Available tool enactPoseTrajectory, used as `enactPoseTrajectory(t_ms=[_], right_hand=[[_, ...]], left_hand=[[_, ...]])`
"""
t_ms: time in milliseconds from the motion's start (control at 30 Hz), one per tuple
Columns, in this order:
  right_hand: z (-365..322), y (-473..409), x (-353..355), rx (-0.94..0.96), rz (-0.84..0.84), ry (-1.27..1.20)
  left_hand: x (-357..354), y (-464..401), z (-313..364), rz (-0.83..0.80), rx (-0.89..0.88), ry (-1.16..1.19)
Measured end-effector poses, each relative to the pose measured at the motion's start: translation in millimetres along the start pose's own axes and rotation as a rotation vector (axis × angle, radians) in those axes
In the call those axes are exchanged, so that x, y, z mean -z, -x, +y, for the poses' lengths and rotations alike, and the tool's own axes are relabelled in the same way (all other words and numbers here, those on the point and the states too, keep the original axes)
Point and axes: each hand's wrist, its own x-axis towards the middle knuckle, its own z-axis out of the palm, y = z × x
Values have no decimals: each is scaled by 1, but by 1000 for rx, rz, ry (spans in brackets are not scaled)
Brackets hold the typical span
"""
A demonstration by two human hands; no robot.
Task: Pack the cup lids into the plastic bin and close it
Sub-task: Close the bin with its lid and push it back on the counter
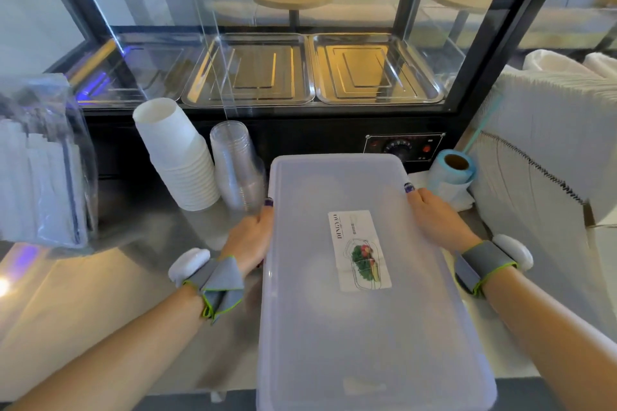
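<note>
Frosted plastic bin (364, 327) sits lengthwise on the steel counter (100, 294), its near end at the bottom edge of view, far end close to the display warmer's control panel (402, 146). Translucent lid (334, 183) lies flat over the bin's top; whether it is fully snapped down cannot be told. A printed label (360, 250) with a vegetable picture is seen at the lid's middle. Pale round shapes show faintly through the plastic; too clouded to name as cup lids. Left hand (250, 237) presses against the bin's left long edge, fingers curled down over the rim, thumb with dark nail polish up on the lid edge. Right hand (437, 220) mirrors it on the right long edge, fingers wrapped over the side, one painted fingertip on the lid corner area. Both hands grip the bin at its rim. Each wrist carries a grey strap with green trim and a white pod. Left of the bin: a leaning stack of white paper cups (177, 157), and just beside it a stack of clear plastic cups (237, 167), close to the bin's far left corner. Right of the bin: a blue roll (455, 167), then tall stacks of white paper bags (547, 150). Far left, a clear packet (43, 170) of wrapped items. Behind, metal trays (253, 73) under glass.
</note>
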Motion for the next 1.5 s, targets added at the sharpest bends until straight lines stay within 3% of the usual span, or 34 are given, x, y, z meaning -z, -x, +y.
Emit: enactPoseTrajectory(t_ms=[233, 433, 667, 933, 1033, 1233, 1500], right_hand=[[-9, 5, -6, 25, 131, -4], [-19, 4, 3, 17, 114, -9], [17, 56, -7, -70, 43, 37], [9, 72, -9, -69, 160, -155], [6, 83, -4, -35, 152, -52], [35, 121, -13, -121, 49, 47], [30, 123, -19, -94, 141, 13]], left_hand=[[-3, 4, 10, 93, -47, -67], [3, -1, 22, 60, -32, -41], [-6, 42, -13, -31, -65, -62], [-14, 57, -8, 124, -82, -28], [-11, 63, -8, 114, -77, 0], [-11, 84, -39, -52, -68, -87], [-17, 97, -32, 50, -93, -101]])
